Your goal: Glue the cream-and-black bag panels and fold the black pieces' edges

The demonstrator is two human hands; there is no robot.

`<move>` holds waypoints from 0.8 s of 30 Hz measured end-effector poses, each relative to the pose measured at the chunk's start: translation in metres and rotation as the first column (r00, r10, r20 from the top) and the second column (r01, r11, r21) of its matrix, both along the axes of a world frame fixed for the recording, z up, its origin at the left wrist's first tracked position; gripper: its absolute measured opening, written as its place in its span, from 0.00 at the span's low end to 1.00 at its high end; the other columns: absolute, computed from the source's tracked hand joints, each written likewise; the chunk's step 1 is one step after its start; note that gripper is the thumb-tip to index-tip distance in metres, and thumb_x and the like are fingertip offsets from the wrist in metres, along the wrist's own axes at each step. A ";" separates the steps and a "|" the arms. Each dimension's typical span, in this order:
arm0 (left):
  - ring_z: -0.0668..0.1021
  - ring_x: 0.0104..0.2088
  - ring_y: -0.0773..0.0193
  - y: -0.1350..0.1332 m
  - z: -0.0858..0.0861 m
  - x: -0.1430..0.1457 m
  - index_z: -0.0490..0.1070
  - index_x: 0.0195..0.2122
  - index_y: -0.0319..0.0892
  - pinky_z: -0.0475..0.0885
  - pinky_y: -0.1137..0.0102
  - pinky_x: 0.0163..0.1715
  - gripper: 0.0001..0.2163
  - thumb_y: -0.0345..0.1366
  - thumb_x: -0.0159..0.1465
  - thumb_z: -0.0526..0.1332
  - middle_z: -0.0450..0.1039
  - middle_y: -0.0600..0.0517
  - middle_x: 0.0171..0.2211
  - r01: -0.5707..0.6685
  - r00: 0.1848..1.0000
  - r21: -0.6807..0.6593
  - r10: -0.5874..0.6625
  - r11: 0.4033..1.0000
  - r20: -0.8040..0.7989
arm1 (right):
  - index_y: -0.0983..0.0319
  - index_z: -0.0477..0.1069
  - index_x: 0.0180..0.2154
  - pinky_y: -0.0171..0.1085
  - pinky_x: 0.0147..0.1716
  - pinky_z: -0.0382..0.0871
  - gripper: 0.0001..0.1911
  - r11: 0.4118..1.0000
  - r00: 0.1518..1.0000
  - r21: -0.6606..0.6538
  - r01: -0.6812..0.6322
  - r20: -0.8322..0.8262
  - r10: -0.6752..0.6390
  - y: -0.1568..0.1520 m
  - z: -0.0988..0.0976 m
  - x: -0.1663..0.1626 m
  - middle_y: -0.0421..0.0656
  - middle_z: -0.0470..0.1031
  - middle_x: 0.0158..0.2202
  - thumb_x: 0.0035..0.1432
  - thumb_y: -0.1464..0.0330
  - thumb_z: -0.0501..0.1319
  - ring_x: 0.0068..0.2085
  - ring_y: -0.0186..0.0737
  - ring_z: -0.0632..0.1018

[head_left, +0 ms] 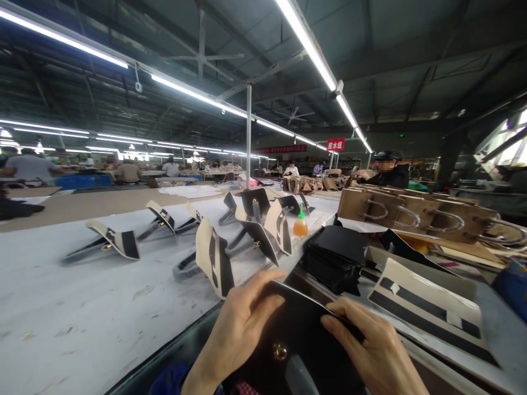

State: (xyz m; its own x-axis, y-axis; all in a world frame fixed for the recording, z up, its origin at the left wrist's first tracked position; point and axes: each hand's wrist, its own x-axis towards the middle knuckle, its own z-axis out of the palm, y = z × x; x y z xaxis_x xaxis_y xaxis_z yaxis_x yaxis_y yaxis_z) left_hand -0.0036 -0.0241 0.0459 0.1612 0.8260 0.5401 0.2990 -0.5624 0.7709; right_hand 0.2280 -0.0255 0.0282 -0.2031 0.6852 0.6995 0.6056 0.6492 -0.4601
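Observation:
A black leather bag panel (302,334) with a round gold snap sits low in the middle of the view. My left hand (239,323) grips its left top edge, fingers curled over it. My right hand (370,345) pinches the right top edge. Beyond them, on the white table (82,307), stand several folded cream-and-black bag flaps (214,260). A stack of black pieces (335,255) lies just right of my hands.
An orange glue bottle (300,225) stands mid-table. Flat cream-and-black panels (428,307) lie at the right. Brown bag bodies with handles (411,214) line the far right. A person in a dark cap (387,170) works there; other people sit at distant tables.

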 end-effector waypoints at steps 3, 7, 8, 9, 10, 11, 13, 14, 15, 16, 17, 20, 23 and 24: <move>0.76 0.31 0.66 0.000 -0.002 0.004 0.74 0.42 0.45 0.71 0.74 0.33 0.10 0.42 0.72 0.55 0.75 0.55 0.32 -0.067 0.998 -0.022 0.068 0.997 0.017 | 0.57 0.72 0.35 0.29 0.27 0.68 0.09 0.995 0.999 0.088 -0.038 0.032 0.036 -0.001 -0.001 -0.008 0.34 0.73 0.27 0.69 0.63 0.60 0.27 0.32 0.76; 0.71 0.27 0.67 -0.001 -0.006 0.018 0.71 0.35 0.43 0.66 0.74 0.29 0.12 0.42 0.72 0.53 0.69 0.56 0.27 -0.113 0.994 -0.022 0.113 0.993 -0.007 | 0.59 0.73 0.38 0.29 0.27 0.69 0.09 0.972 0.994 0.212 -0.102 0.071 0.088 0.002 0.002 -0.028 0.37 0.75 0.29 0.70 0.62 0.59 0.27 0.32 0.77; 0.70 0.26 0.68 -0.002 -0.006 0.021 0.70 0.34 0.43 0.65 0.74 0.28 0.12 0.41 0.72 0.53 0.67 0.57 0.25 -0.105 0.994 -0.027 0.105 0.994 -0.009 | 0.59 0.73 0.37 0.29 0.26 0.69 0.10 0.971 0.994 0.218 -0.100 0.054 0.090 0.002 0.003 -0.032 0.37 0.75 0.28 0.70 0.62 0.58 0.26 0.32 0.77; 0.69 0.25 0.68 -0.003 -0.006 0.023 0.69 0.33 0.43 0.65 0.74 0.27 0.13 0.42 0.72 0.53 0.65 0.58 0.24 -0.091 0.996 -0.040 0.091 0.995 0.000 | 0.59 0.72 0.35 0.29 0.26 0.69 0.12 0.973 0.995 0.208 -0.096 0.025 0.093 0.003 0.004 -0.035 0.37 0.74 0.27 0.70 0.61 0.58 0.25 0.32 0.76; 0.69 0.24 0.68 -0.005 -0.005 0.023 0.68 0.32 0.43 0.64 0.75 0.26 0.13 0.43 0.72 0.54 0.65 0.58 0.23 -0.071 0.997 -0.068 0.072 0.995 0.019 | 0.59 0.72 0.33 0.29 0.25 0.69 0.13 0.978 0.995 0.186 -0.093 -0.011 0.097 0.004 0.005 -0.036 0.37 0.74 0.26 0.70 0.61 0.58 0.24 0.32 0.76; 0.69 0.24 0.68 -0.006 -0.004 0.022 0.68 0.32 0.44 0.64 0.75 0.25 0.13 0.44 0.71 0.55 0.65 0.58 0.22 -0.041 0.998 -0.103 0.046 0.994 0.045 | 0.59 0.72 0.31 0.29 0.24 0.68 0.14 0.984 0.994 0.155 -0.087 -0.055 0.096 0.006 0.005 -0.035 0.36 0.74 0.25 0.69 0.61 0.59 0.24 0.32 0.75; 0.72 0.25 0.67 -0.010 -0.004 0.012 0.69 0.37 0.44 0.65 0.74 0.25 0.12 0.47 0.68 0.60 0.71 0.57 0.25 0.040 0.995 -0.185 -0.022 0.982 0.100 | 0.59 0.71 0.29 0.29 0.23 0.67 0.14 0.995 0.985 0.081 -0.059 -0.158 0.071 0.008 0.007 -0.029 0.36 0.72 0.23 0.67 0.61 0.61 0.23 0.32 0.74; 0.74 0.27 0.65 -0.012 -0.004 0.005 0.71 0.40 0.45 0.68 0.74 0.26 0.12 0.48 0.65 0.63 0.74 0.56 0.27 0.074 0.991 -0.227 -0.045 0.971 0.128 | 0.59 0.71 0.28 0.29 0.23 0.67 0.15 0.998 0.975 0.053 -0.037 -0.217 0.048 0.010 0.007 -0.025 0.36 0.72 0.23 0.66 0.60 0.62 0.23 0.33 0.73; 0.77 0.29 0.64 -0.014 -0.005 -0.002 0.72 0.44 0.46 0.70 0.73 0.29 0.15 0.48 0.63 0.67 0.77 0.55 0.29 0.097 0.985 -0.267 -0.054 0.959 0.163 | 0.59 0.71 0.28 0.29 0.23 0.66 0.15 0.999 0.962 0.029 -0.023 -0.273 0.030 0.012 0.008 -0.022 0.36 0.71 0.23 0.65 0.59 0.62 0.23 0.33 0.72; 0.78 0.32 0.62 -0.016 -0.006 -0.008 0.72 0.46 0.47 0.73 0.73 0.32 0.18 0.48 0.59 0.70 0.79 0.55 0.32 0.114 0.977 -0.304 -0.051 0.946 0.208 | 0.59 0.71 0.28 0.30 0.23 0.66 0.15 1.000 0.945 0.010 -0.020 -0.325 0.022 0.014 0.008 -0.019 0.36 0.70 0.23 0.64 0.58 0.63 0.23 0.33 0.71; 0.80 0.35 0.61 -0.017 -0.008 -0.014 0.73 0.48 0.48 0.75 0.72 0.35 0.21 0.48 0.56 0.73 0.80 0.55 0.34 0.131 0.964 -0.335 -0.040 0.933 0.264 | 0.60 0.71 0.28 0.30 0.23 0.65 0.16 1.000 0.928 -0.004 -0.029 -0.372 0.025 0.015 0.009 -0.017 0.37 0.69 0.23 0.63 0.57 0.63 0.24 0.33 0.70; 0.82 0.38 0.58 -0.019 -0.015 -0.017 0.77 0.50 0.49 0.78 0.71 0.38 0.29 0.48 0.47 0.78 0.82 0.54 0.38 0.184 0.890 -0.374 0.008 0.909 0.457 | 0.60 0.72 0.28 0.30 0.22 0.63 0.16 0.998 0.886 0.006 -0.057 -0.460 0.054 0.020 0.010 -0.019 0.37 0.67 0.23 0.62 0.56 0.64 0.23 0.33 0.68; 0.84 0.35 0.57 -0.018 -0.021 -0.004 0.81 0.41 0.43 0.80 0.72 0.36 0.24 0.48 0.46 0.79 0.84 0.53 0.32 0.049 0.826 -0.421 0.200 0.906 0.526 | 0.60 0.71 0.29 0.30 0.21 0.63 0.14 0.995 0.886 0.098 -0.005 -0.460 0.050 0.021 0.012 -0.029 0.36 0.67 0.23 0.64 0.60 0.63 0.22 0.32 0.68; 0.84 0.33 0.57 -0.018 -0.023 0.001 0.82 0.37 0.42 0.80 0.72 0.35 0.20 0.49 0.47 0.78 0.84 0.52 0.29 -0.050 0.814 -0.425 0.283 0.904 0.507 | 0.59 0.71 0.29 0.29 0.22 0.63 0.13 0.990 0.897 0.140 0.020 -0.440 0.044 0.020 0.013 -0.032 0.35 0.68 0.23 0.65 0.61 0.63 0.22 0.32 0.69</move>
State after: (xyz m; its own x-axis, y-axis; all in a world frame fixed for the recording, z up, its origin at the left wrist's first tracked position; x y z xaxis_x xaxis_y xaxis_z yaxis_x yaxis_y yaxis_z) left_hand -0.0024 -0.0422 0.0228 -0.2225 0.9654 0.1357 -0.1748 -0.1765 0.9687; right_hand 0.1956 -0.0058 0.0413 0.1401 0.5757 0.8055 0.3530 0.7311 -0.5839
